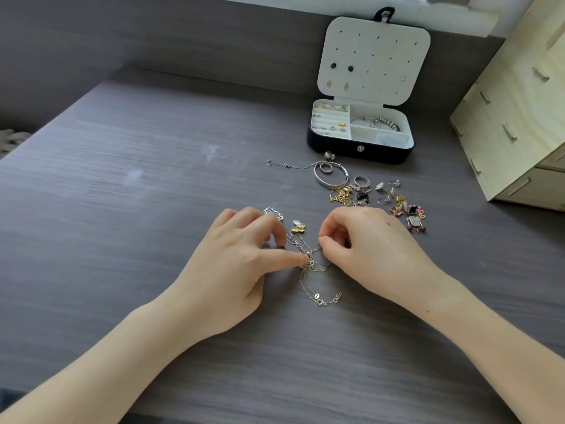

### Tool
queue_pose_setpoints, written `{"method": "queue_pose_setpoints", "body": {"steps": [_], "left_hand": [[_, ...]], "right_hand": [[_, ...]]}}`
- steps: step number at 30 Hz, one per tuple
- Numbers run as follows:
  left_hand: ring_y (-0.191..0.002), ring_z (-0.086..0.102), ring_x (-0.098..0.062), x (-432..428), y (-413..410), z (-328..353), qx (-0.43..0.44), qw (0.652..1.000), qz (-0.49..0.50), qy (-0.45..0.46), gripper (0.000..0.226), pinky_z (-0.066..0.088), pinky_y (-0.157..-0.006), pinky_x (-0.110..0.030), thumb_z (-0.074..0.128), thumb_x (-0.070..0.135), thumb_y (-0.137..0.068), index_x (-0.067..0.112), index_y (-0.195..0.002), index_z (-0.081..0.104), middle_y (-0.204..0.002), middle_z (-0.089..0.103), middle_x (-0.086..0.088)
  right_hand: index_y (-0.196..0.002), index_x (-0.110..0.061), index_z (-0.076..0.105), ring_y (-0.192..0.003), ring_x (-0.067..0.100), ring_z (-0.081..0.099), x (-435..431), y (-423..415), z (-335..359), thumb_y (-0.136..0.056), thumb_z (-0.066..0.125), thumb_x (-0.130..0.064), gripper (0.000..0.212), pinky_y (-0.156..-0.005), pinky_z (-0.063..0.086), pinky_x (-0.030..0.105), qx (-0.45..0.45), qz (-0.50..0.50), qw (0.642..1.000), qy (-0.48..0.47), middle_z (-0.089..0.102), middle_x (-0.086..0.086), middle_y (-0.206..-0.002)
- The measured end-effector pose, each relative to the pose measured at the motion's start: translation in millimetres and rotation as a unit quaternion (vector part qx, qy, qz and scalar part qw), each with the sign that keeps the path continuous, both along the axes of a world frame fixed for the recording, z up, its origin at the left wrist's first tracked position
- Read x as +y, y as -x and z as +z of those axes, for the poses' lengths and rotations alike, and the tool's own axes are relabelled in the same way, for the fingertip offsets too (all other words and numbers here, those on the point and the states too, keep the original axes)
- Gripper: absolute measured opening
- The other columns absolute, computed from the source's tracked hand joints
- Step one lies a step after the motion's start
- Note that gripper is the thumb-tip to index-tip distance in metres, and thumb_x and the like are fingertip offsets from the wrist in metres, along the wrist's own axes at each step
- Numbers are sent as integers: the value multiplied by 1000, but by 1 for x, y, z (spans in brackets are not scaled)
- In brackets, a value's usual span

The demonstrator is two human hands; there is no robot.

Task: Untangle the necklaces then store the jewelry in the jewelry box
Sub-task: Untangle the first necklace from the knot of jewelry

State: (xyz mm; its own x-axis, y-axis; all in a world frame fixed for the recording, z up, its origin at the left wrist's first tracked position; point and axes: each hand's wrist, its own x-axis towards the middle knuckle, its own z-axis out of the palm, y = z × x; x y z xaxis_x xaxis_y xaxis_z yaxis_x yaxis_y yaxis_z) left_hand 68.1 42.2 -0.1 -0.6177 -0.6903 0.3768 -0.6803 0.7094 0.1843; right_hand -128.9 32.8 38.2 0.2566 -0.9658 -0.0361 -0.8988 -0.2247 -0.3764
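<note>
Grey desk: left hand and right hand pinch tangled necklaces before jewelry box.

On the grey desk, the left hand and the right hand are both pinching the tangled necklaces, just beside a gold butterfly pendant. Loose rings and earrings are lying near the right hand. Behind them the jewelry box is standing open and is holding a beaded bracelet.
</note>
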Motion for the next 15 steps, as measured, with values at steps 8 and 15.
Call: {"method": "queue_pose_setpoints", "body": {"steps": [8, 15], "left_hand": [[-77, 56, -23, 1, -4, 2, 23, 1000, -11, -15, 56, 32, -67, -31, 33, 5, -73, 36, -98, 71, -93, 61, 5], [-85, 52, -21, 0, -3, 2, 64, 998, -5, -6, 50, 38, -70, -36, 37, 0, -70, 33, -97, 63, -98, 59, 5]], "right_hand": [[-89, -32, 56, -64, 1, 47, -1, 5, -1, -84, 58, -18, 15, -62, 35, 21, -56, 34, 998, -1, 57, -11, -72], [-108, -35, 62, -69, 1, 40, -17, -1, -8, -89, 57, -33, 19, -69, 30, 24, -47, 73, 995, 38, 49, -10, -77]]}}
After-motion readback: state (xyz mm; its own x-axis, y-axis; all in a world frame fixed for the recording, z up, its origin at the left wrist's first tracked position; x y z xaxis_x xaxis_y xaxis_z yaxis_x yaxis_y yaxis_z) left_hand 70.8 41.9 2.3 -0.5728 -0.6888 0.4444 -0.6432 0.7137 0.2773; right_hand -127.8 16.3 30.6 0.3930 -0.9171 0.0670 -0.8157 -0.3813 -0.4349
